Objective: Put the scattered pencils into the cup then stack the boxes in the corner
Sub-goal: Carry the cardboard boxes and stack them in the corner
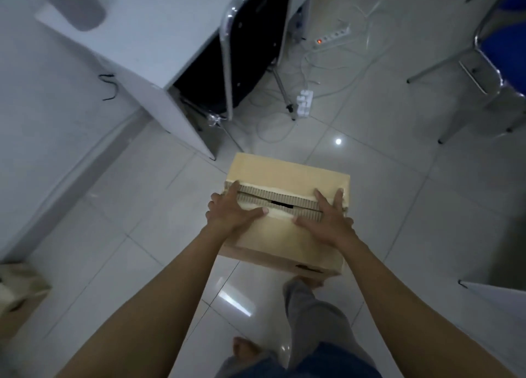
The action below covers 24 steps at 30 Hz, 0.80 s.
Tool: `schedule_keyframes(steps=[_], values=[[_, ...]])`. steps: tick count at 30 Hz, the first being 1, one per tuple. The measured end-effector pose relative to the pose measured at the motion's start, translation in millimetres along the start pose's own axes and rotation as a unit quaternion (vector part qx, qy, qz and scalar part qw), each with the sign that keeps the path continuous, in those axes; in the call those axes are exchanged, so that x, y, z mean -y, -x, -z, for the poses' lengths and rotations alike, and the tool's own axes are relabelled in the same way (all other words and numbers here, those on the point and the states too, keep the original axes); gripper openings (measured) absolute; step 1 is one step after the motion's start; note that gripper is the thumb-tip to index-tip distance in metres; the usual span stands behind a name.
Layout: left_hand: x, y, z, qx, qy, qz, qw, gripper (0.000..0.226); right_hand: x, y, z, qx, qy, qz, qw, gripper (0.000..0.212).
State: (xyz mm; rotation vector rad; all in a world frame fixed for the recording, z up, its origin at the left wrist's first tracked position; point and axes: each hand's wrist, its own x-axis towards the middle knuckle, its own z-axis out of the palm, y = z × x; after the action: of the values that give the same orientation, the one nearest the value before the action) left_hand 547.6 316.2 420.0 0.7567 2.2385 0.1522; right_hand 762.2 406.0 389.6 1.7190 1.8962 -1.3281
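Head view shows both arms stretched out over the tiled floor [113,206], feet stepping below. Left hand [232,211] and right hand [327,218] lie flat and spread on top of the box [284,178], fingers clamping its sides, thumbs pressing the flaps along the open seam (a dark slot shows between them). It seems carried above the floor, in front of the body. Cardboard looks stiff but crushable at the loose flaps, and probably light; a hold under the bottom edges would be safer than on top. Another box [20,292] sits blurred at far left. Beyond stand a desk [136,36] and chair [250,50].
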Motion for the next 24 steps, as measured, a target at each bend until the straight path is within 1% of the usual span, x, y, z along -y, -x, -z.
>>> schedule_keyframes(steps=[5, 6, 12, 19, 24], values=[[71.9, 59.0, 29.4, -0.051, 0.037, 0.02, 0.998, 0.108, 38.4, 55.6, -42.1, -0.004, 0.031, 0.051, 0.998, 0.095], [95.5, 78.6, 35.9, -0.062, 0.05, 0.029, 0.996, 0.107, 48.0, 71.8, -56.2, -0.003, 0.052, 0.074, 0.996, 0.094], [194.8, 151.6, 60.9, -0.093, 0.098, 0.055, 0.989, 0.103, 91.1, 134.8, -113.0, 0.009, 0.114, 0.161, 0.98, 0.09], [276.4, 203.7, 94.7, -0.152, 0.143, 0.096, 0.973, 0.102, 144.7, 191.9, -171.3, 0.02, 0.158, 0.224, 0.962, 0.088], [321.1, 220.9, 108.4, -0.182, 0.181, 0.125, 0.958, 0.102, 184.7, 207.0, -201.0, 0.022, 0.198, 0.262, 0.944, 0.083]])
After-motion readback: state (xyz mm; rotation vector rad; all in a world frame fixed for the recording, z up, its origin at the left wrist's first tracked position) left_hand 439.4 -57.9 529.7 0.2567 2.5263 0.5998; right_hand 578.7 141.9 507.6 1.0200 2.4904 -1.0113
